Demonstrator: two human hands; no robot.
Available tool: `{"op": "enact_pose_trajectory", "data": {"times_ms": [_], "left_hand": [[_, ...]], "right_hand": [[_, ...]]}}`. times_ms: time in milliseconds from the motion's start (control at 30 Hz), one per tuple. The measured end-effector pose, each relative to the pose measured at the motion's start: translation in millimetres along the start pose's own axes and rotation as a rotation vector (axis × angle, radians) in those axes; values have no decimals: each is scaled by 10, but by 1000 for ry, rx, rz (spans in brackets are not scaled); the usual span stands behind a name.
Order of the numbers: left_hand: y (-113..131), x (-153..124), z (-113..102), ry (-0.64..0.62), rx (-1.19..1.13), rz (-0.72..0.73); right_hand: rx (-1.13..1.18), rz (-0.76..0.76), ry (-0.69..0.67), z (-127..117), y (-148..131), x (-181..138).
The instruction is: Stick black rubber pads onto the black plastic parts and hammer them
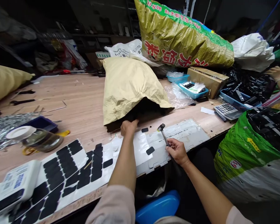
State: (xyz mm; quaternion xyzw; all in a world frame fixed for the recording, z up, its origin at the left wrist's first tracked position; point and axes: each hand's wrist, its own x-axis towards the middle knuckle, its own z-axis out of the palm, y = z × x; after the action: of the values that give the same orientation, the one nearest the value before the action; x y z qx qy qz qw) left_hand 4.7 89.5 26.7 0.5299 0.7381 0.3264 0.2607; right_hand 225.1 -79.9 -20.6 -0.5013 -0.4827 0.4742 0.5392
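Note:
My left hand point(128, 127) reaches into the dark open mouth of a tan paper sack point(128, 87) lying on the wooden table; its fingers are curled and partly hidden inside. My right hand point(177, 151) grips the handle of a small hammer point(163, 134), whose head rests over a grey-white plastic panel point(177, 137) at the table's front edge. Two small black pads point(150, 151) lie on the panel between my hands.
White sheets of black foam pads point(67, 168) cover the front left, beside a white box point(18, 183) and a tape roll point(40, 140). Blue trays point(192, 90), a calculator point(226, 110), a cardboard box point(207, 79), big sacks point(184, 37) and another person's hand point(275, 73) lie right.

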Motion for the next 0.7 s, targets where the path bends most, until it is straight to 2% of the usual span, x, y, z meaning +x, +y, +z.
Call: {"op": "enact_pose_trajectory", "data": {"times_ms": [100,200,267,400,700], "left_hand": [[-70,-439,-41,-2,79,-27],[-166,-845,-13,-137,65,152],[-233,-997,42,-218,64,289],[-357,-1030,148,-198,66,440],[-437,-935,195,-230,36,439]], "right_hand": [[20,-2,1,2,4,3],[25,-16,3,-1,23,5],[22,-19,4,-3,35,5],[11,-11,3,-8,24,2],[53,21,-60,-29,-65,-21]]}}
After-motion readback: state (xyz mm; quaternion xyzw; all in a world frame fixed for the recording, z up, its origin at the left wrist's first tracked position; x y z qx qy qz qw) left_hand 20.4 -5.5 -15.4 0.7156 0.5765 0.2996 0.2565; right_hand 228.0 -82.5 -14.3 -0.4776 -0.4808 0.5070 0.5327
